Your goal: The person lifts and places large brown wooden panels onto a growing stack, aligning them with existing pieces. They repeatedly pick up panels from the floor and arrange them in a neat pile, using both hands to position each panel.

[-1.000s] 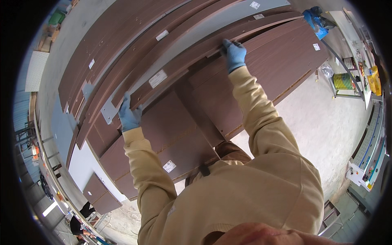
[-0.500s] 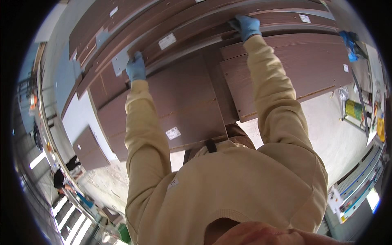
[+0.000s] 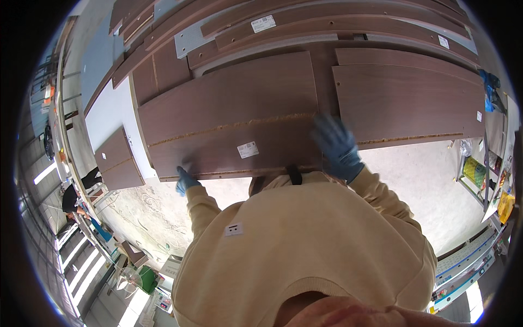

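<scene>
A wide brown wood-grain panel (image 3: 218,114) lies in front of me, with a rough groove across it and a white label near its near edge. My left hand (image 3: 187,180), in a blue glove, is at the near left edge of this panel, fingers and thumb closed about the edge. Over the panel's right end is my right hand (image 3: 336,146), also gloved in blue. It is smeared by motion, with its fingers stretched out and nothing seen in them. To its right lies another brown panel (image 3: 408,103), grooved along its near edge.
Long narrow brown strips (image 3: 338,24) lie beyond the panels, some labelled. A small brown panel (image 3: 117,161) rests at the left by a white board (image 3: 117,120). A green-framed fan (image 3: 147,279) stands lower left; a person (image 3: 76,193) is at the far left. Shelving stands right.
Both hands have come back toward me from the long strips. The left is now at the wide panel's near edge, the right over its right end. The view has shifted too.
</scene>
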Action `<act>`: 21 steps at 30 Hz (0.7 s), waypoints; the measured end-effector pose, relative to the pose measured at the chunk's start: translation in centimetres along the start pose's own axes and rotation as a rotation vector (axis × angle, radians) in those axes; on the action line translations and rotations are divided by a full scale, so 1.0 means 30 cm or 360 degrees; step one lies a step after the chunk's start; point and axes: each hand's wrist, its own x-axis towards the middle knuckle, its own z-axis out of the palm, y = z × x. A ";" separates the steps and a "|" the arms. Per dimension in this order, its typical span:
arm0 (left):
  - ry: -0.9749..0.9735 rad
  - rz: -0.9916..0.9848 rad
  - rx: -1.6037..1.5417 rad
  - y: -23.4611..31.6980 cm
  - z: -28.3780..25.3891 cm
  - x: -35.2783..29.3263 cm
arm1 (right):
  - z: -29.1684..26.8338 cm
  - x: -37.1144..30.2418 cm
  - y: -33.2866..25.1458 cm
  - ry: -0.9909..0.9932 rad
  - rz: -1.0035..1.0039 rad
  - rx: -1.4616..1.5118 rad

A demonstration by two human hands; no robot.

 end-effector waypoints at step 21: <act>-0.1638 -0.0285 -0.1353 -0.206 0.026 0.026 | -0.046 0.001 -0.069 -0.0719 0.0046 0.0149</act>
